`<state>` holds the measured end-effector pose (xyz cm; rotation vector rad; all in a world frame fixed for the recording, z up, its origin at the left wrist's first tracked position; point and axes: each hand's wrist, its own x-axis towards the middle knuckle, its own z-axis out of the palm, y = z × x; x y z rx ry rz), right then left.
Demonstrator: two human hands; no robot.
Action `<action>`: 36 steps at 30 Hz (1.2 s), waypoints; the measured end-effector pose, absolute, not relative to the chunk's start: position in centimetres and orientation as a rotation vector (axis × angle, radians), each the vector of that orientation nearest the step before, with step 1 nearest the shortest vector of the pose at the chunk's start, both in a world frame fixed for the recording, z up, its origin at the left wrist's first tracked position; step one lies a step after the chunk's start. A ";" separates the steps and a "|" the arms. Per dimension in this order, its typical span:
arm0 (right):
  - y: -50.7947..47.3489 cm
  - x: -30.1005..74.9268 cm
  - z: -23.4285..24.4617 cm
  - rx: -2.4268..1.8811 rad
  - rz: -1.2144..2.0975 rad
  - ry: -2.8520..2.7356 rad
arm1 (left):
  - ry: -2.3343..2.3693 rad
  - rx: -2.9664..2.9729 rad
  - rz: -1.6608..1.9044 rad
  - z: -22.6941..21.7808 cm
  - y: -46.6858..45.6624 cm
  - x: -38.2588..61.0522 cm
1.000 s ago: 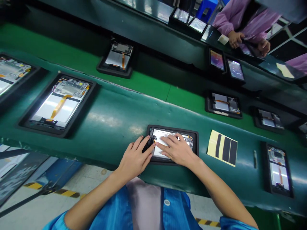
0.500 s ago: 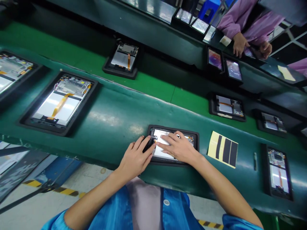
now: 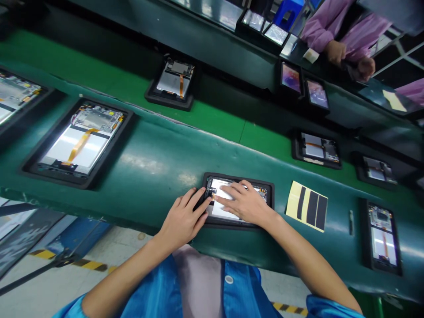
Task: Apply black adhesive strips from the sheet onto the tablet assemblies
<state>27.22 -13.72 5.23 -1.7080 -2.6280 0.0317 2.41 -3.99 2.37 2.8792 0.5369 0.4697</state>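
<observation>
An opened tablet (image 3: 225, 211) lies in a black foam tray (image 3: 245, 226) on the green bench, its pale battery and circuit parts facing up. My right hand (image 3: 247, 202) rests across the middle of the tablet, fingers spread and palm down, covering part of it. At the tray's left end is my left hand (image 3: 185, 216), its fingers stretched out and the tips touching the tablet's edge near a small connector. Neither hand grips anything. Right of the tray lies a yellow backing sheet (image 3: 307, 206) with black adhesive strips on it.
Other opened tablets in foam trays sit on the left of the bench (image 3: 81, 143), at its right end (image 3: 382, 236) and along the lower green belt (image 3: 175, 79). A thin tool (image 3: 351, 222) lies near the right tray. Across the belt, a person in pink sleeves (image 3: 321, 26) handles a device.
My left hand has shifted slightly left and down along the tablet's edge. My right hand stays almost in place. Trays on the belt have moved slightly right; the other person's hands have moved.
</observation>
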 end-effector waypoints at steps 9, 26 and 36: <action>-13.7 27.2 5.3 -1.687 0.037 -2.600 | 0.512 2.888 0.372 2.2 -3.6 2.3; -22.4 27.5 5.6 -2.154 -0.171 -1.938 | 0.380 3.015 0.362 2.1 -1.7 2.5; -34.5 30.7 2.2 -2.702 -0.435 -1.289 | 0.085 2.887 0.645 4.5 -2.8 8.6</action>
